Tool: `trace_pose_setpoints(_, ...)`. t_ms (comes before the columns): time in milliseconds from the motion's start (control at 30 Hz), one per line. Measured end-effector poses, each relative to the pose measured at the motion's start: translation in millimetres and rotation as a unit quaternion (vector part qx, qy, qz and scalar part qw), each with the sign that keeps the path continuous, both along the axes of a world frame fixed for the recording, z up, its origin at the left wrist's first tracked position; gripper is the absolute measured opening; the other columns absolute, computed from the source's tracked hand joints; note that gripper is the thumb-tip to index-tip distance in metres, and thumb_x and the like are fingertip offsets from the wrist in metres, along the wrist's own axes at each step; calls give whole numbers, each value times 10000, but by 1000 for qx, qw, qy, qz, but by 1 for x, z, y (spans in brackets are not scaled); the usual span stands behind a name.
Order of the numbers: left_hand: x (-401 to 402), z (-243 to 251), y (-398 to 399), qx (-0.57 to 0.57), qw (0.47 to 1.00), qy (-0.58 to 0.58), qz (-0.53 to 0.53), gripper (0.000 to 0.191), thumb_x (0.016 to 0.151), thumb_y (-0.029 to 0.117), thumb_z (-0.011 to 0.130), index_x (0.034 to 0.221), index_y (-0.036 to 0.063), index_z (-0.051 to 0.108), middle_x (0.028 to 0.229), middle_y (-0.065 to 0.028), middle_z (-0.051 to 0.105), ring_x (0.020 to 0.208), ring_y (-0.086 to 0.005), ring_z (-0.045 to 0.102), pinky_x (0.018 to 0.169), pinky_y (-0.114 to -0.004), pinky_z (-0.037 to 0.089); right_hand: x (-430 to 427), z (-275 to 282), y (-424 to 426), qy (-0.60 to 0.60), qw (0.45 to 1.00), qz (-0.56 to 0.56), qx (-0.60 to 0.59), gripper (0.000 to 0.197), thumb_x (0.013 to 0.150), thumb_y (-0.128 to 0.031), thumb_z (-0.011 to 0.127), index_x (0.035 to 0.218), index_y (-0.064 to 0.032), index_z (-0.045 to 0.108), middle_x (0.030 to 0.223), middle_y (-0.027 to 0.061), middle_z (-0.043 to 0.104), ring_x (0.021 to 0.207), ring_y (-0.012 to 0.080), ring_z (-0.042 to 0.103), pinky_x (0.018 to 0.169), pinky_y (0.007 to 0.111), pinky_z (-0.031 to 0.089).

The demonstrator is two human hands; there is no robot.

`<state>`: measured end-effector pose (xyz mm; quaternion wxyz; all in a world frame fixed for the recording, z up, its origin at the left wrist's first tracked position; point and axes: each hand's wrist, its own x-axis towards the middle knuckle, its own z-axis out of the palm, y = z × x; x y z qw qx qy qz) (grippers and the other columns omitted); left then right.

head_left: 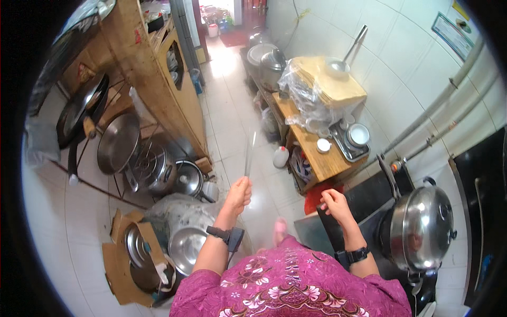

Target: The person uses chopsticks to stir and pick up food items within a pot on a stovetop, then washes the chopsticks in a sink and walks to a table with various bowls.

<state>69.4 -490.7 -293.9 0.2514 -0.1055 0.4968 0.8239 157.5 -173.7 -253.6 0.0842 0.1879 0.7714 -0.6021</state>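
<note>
My left hand (238,195) is closed around a long, slim, shiny utensil (249,156), which points forward over the tiled floor. Blur hides whether it is a knife or chopsticks. My right hand (336,203) hangs in the air near the corner of the black stove top (358,202), its fingers curled and no object showing in them. To its right, on the stove, stands a large lidded steel pot (424,226). A wooden table (307,148) lies ahead of this hand, bearing a metal tray (350,148) with a white enamel cup (358,134).
Left stands a rack with a wok (119,143) and lidded pans. Below it are a steel basin (188,249) and an open cardboard box (152,245) with metalware. A white jug (281,157) sits on the floor beside the table. The tiled passage (227,99) runs ahead toward a doorway.
</note>
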Motion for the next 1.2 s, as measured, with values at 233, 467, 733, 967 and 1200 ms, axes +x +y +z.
trace_pose_setpoints(233,-133,26,25,-43,998,-10,-39,216,940,286,446,907,85,518,601,63,374,443,-39,286,365,-192,213,-178,-34,-17,82,993,76,-40,184,882,-195,524,931,-27,580,787,33,596,618,93,573,477,215,430)
trace_pose_setpoints(467,-261,23,-2,26,997,-3,-70,261,928,296,490,1008,54,547,681,15,472,502,-86,402,423,-213,311,-371,-18,-151,60,977,150,-142,239,885,-251,536,954,-29,591,837,24,602,690,83,561,558,218,439)
trace_pose_setpoints(733,-413,17,-73,59,991,26,-116,273,952,318,407,1030,91,536,698,29,513,589,-91,483,530,-230,390,-555,-31,-237,-35,940,167,-294,273,898,-312,541,965,-56,606,921,41,613,854,119,557,616,257,454)
trace_pose_setpoints(967,-554,21,-113,60,989,5,-135,277,947,314,423,1061,87,532,673,40,469,554,-61,412,490,-196,320,-702,-9,-271,-37,957,166,-235,248,884,-291,566,928,-52,613,865,34,613,755,112,567,592,248,454)
trace_pose_setpoints(1200,-707,-6,-133,13,989,31,-145,235,926,292,474,957,86,583,671,59,445,542,-36,372,486,-175,289,-840,-25,-262,-35,965,221,-139,238,867,-247,590,878,-12,623,648,13,570,562,97,535,533,239,449)
